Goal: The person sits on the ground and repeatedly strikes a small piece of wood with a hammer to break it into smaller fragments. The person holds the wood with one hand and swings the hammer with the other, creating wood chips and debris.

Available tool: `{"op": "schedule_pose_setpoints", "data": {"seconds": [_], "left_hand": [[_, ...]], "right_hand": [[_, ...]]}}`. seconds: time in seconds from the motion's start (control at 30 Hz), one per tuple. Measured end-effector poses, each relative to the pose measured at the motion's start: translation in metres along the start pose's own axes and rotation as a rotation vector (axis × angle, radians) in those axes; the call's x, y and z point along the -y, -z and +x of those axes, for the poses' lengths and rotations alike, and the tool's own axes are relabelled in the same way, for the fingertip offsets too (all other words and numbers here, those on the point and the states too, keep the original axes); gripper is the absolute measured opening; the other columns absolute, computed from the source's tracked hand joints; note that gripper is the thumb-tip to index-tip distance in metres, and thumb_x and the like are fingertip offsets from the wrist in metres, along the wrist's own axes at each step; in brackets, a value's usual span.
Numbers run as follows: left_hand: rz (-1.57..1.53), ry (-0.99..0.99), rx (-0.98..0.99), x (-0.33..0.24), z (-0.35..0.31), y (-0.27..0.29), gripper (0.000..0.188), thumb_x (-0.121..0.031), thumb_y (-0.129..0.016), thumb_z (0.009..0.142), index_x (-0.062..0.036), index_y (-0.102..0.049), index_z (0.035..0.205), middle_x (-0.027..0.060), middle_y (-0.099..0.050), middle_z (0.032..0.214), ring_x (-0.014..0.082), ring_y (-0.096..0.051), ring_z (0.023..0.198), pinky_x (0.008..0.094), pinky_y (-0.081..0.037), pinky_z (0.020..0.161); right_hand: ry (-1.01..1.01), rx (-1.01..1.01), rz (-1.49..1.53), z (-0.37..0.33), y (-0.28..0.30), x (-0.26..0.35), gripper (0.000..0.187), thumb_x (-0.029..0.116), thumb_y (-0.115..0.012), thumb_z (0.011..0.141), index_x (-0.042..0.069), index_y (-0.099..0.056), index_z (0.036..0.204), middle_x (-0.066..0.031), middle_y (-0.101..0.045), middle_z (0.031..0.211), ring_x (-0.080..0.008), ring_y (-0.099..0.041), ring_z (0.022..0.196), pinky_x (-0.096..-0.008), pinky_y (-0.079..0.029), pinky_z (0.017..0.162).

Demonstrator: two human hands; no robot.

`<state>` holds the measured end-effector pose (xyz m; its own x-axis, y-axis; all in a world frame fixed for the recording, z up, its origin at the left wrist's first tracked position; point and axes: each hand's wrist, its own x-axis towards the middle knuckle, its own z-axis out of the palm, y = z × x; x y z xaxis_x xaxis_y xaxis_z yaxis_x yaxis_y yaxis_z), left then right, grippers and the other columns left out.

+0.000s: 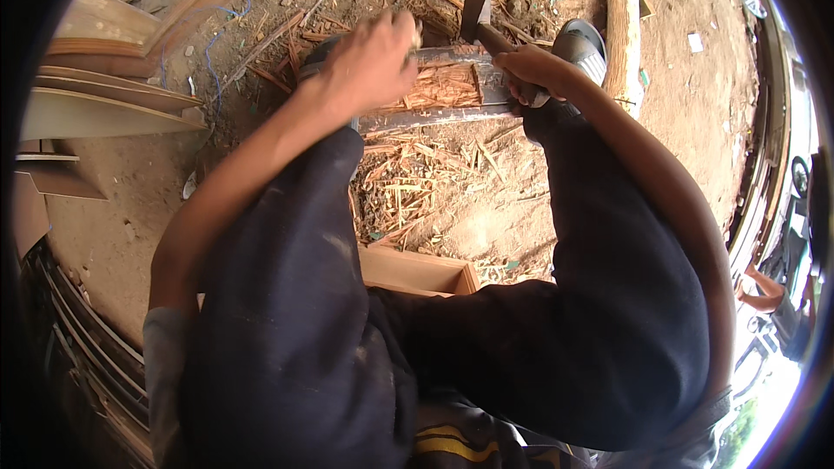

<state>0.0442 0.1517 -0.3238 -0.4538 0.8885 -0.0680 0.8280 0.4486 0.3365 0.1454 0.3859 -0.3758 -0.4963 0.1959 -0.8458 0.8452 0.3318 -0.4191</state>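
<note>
My right hand [534, 74] is closed round the wooden handle of a small hatchet [475, 16], whose dark, flared blade points away from me. Between my shoes lies a weathered grey timber [495, 87] with a rough, reddish hollow [443, 85] cut along its top. My left hand [373, 61] is over the timber's left end, its fingers curled. Something small and pale shows at those fingertips, but I cannot make it out. The hatchet's blade is just beyond the timber's far edge.
Wood chips [404, 195] litter the ground around the timber. A split log [622, 48] lies beside my right shoe [580, 43]. Close to me stands an open wooden box [421, 271]. Curved boards [113, 108] are at the left, with blue string [211, 69] nearby. Another person's arm [764, 291] shows far right.
</note>
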Motion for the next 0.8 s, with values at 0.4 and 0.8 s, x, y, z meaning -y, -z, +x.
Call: {"op": "schedule_pose_setpoints", "data": {"seconds": [0.4,0.8], "left_hand": [[-0.142,-0.526,0.459,0.013,-0.056,-0.047,0.016,-0.005,-0.061,0.066,-0.0020,-0.056,0.081,0.0111,-0.051,0.084,0.0302,-0.053,0.090,0.0404,-0.043,0.075],[-0.080,-1.287,0.651,-0.015,-0.058,-0.183,0.023,-0.011,-0.067,0.065,-0.0140,-0.058,0.087,0.0026,-0.052,0.096,0.0171,-0.048,0.100,0.0380,-0.038,0.086]], "right_hand": [[0.040,0.020,-0.005,0.010,-0.002,-0.002,0.034,0.031,-0.052,0.083,-0.002,-0.058,0.085,-0.0087,-0.059,0.066,-0.0193,-0.058,0.054,-0.0332,-0.046,0.049],[0.169,-0.037,0.000,0.019,-0.008,-0.001,0.032,0.024,-0.052,0.081,-0.005,-0.056,0.069,-0.0110,-0.057,0.058,-0.0202,-0.056,0.045,-0.0334,-0.045,0.043]]}}
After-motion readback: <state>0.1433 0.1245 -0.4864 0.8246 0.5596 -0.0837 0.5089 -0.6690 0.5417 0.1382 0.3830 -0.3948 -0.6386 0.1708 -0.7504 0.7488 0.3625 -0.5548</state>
